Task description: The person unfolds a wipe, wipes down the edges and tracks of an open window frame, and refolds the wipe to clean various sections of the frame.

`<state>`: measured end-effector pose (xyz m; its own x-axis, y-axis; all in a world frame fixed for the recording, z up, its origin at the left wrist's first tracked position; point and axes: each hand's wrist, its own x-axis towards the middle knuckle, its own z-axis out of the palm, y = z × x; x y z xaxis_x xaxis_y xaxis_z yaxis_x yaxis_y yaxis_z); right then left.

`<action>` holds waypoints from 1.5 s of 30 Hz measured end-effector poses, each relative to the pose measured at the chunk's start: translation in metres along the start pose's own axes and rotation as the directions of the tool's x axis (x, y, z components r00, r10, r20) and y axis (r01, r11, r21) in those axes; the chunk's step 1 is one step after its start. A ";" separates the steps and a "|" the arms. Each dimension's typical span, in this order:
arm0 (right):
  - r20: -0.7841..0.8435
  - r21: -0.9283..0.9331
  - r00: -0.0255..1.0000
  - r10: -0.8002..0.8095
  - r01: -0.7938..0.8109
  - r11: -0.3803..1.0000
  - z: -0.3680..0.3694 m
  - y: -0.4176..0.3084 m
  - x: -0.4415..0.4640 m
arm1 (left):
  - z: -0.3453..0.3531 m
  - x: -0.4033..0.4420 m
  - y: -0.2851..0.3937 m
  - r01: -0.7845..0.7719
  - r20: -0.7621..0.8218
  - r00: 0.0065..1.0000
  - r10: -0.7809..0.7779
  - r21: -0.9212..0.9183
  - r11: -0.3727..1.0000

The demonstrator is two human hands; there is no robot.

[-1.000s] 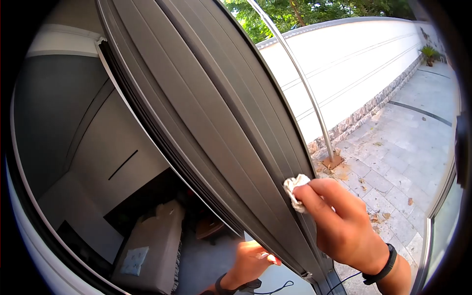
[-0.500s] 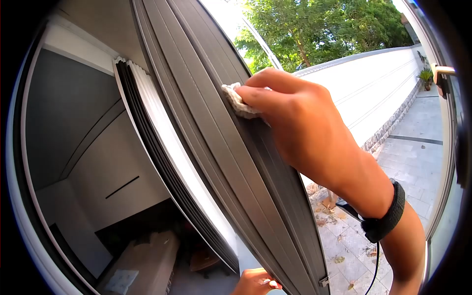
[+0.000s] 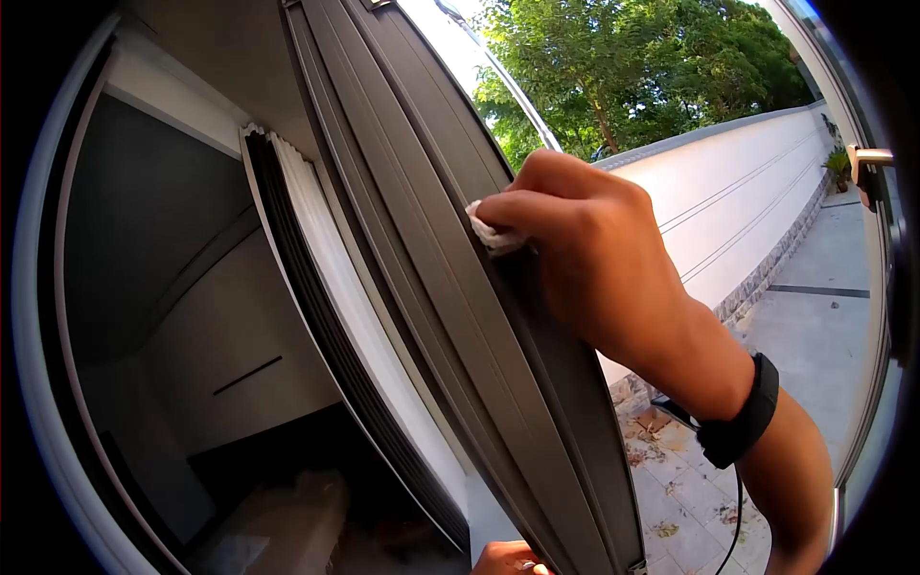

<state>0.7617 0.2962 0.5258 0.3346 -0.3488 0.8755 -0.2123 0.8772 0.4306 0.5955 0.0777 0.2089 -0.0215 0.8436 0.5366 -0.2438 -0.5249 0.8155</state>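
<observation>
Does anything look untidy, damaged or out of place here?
Dry leaves lie scattered on the paving outside, so it looks unswept. Otherwise nothing stands out; the slant of the metal frame may be camera tilt.

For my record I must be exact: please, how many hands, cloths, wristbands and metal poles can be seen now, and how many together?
Hands: 2 (left hand, right hand)
Cloths: 1 clearly visible, white cloth
Wristbands: 1, black wristband
Metal poles: 1, slanted pole
Total: 5
</observation>
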 end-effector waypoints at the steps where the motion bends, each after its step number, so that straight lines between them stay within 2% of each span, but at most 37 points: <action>1: -0.017 0.005 1.000 0.003 -0.003 1.000 0.003 0.001 0.002 | -0.007 -0.002 -0.003 -0.024 0.041 0.999 0.022 0.062 0.998; 2: -0.033 0.010 0.999 0.007 -0.007 1.000 0.006 0.003 0.005 | -0.012 -0.005 -0.006 0.005 -0.003 1.000 -0.004 0.016 1.000; 4: 0.040 -0.002 0.993 0.115 -0.115 0.993 -0.003 -0.015 -0.009 | -0.005 -0.005 -0.009 0.048 -0.103 0.993 -0.059 -0.106 0.993; 5: 0.072 0.022 0.977 0.203 -0.205 0.979 -0.006 -0.030 -0.025 | 0.001 -0.003 -0.004 0.059 -0.122 0.992 -0.034 0.204 0.977; 6: 0.114 0.049 0.951 0.288 -0.295 0.954 -0.014 -0.046 -0.043 | 0.021 0.007 0.002 0.052 -0.227 0.973 -0.048 0.011 0.999; 7: 0.184 0.036 0.922 0.340 -0.352 0.935 -0.025 -0.062 -0.059 | 0.038 0.019 0.018 0.181 -0.232 0.971 -0.059 0.552 0.814; 8: 0.237 0.059 0.902 0.361 -0.384 0.921 -0.035 -0.073 -0.077 | 0.055 0.031 0.038 0.246 -0.237 0.969 -0.069 0.905 0.346; 10: 0.370 0.024 0.825 0.427 -0.468 0.883 -0.051 -0.089 -0.080 | 0.073 0.036 0.050 0.225 -0.249 0.968 -0.021 0.831 0.509; 12: 0.324 -0.047 0.856 0.403 -0.411 0.910 -0.051 -0.082 -0.052 | 0.075 0.039 0.058 0.235 -0.262 0.965 -0.019 0.833 0.501; 13: 0.244 -0.054 0.893 0.379 -0.377 0.924 -0.048 -0.078 -0.031 | 0.074 0.039 0.058 0.235 -0.259 0.966 -0.025 0.829 0.508; 15: 0.126 -0.129 0.973 0.192 -0.176 0.976 -0.037 -0.065 0.007 | 0.074 0.040 0.060 0.211 -0.238 0.971 -0.006 0.850 0.483; 17: 0.081 -0.115 0.996 -0.026 0.035 0.993 -0.015 -0.069 0.037 | 0.071 0.038 0.057 0.208 -0.233 0.972 -0.003 0.861 0.465; 19: 0.080 -0.137 0.991 -0.104 0.114 0.984 0.003 -0.068 0.042 | 0.067 0.036 0.054 0.229 -0.249 0.968 -0.002 0.885 0.406; 21: 0.118 -0.201 0.991 -0.070 0.093 0.975 0.013 -0.074 0.029 | 0.068 0.036 0.054 0.239 -0.260 0.966 0.000 0.888 0.393; 25: 0.213 -0.179 0.947 0.242 -0.205 0.962 0.002 -0.115 -0.014 | 0.070 0.039 0.049 0.208 -0.269 0.959 0.091 0.884 0.419; 29: 0.383 -0.233 0.862 0.333 -0.259 0.938 -0.024 -0.162 -0.072 | 0.068 0.042 0.051 0.157 -0.218 0.970 0.110 0.902 0.402; 30: 0.409 -0.236 0.838 0.362 -0.286 0.929 -0.031 -0.174 -0.089 | 0.067 0.040 0.048 0.164 -0.233 0.967 0.097 0.871 0.463; 32: 0.453 -0.285 0.782 0.427 -0.327 0.901 -0.042 -0.194 -0.114 | 0.070 0.040 0.051 0.187 -0.252 0.965 0.071 0.854 0.486; 34: 0.421 -0.295 0.771 0.479 -0.383 0.875 -0.041 -0.200 -0.118 | 0.066 0.037 0.050 0.195 -0.258 0.963 0.075 0.862 0.467; 35: 0.397 -0.279 0.770 0.499 -0.417 0.865 -0.043 -0.200 -0.117 | 0.067 0.037 0.053 0.204 -0.281 0.957 0.073 0.829 0.522; 36: 0.371 -0.264 0.769 0.521 -0.450 0.853 -0.041 -0.193 -0.103 | 0.069 0.039 0.059 0.215 -0.264 0.962 0.069 0.889 0.404; 38: 0.197 -0.173 0.888 0.416 -0.386 0.906 -0.027 -0.167 -0.074 | 0.070 0.041 0.052 0.139 -0.226 0.965 0.137 0.875 0.464; 39: 0.123 -0.139 0.930 0.347 -0.330 0.934 -0.019 -0.151 -0.057 | 0.062 0.038 0.048 0.204 -0.259 0.964 0.056 0.861 0.467; 41: 0.104 -0.100 0.952 0.289 -0.279 0.955 -0.009 -0.141 -0.051 | 0.064 0.037 0.045 0.101 -0.229 0.962 0.152 0.808 0.581; 42: 0.123 -0.090 0.942 0.311 -0.302 0.949 -0.006 -0.144 -0.056 | 0.059 0.036 0.037 0.149 -0.268 0.956 0.123 0.799 0.583; 45: 0.162 -0.070 0.919 0.360 -0.354 0.933 0.002 -0.151 -0.072 | 0.046 0.028 0.039 0.200 -0.272 0.958 0.093 0.865 0.461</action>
<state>0.7676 0.1882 0.3977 0.0822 -0.0576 0.9949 -0.2522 0.9646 0.0767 0.6304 0.0755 0.2656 -0.3065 0.7901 0.5309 0.7215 -0.1709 0.6709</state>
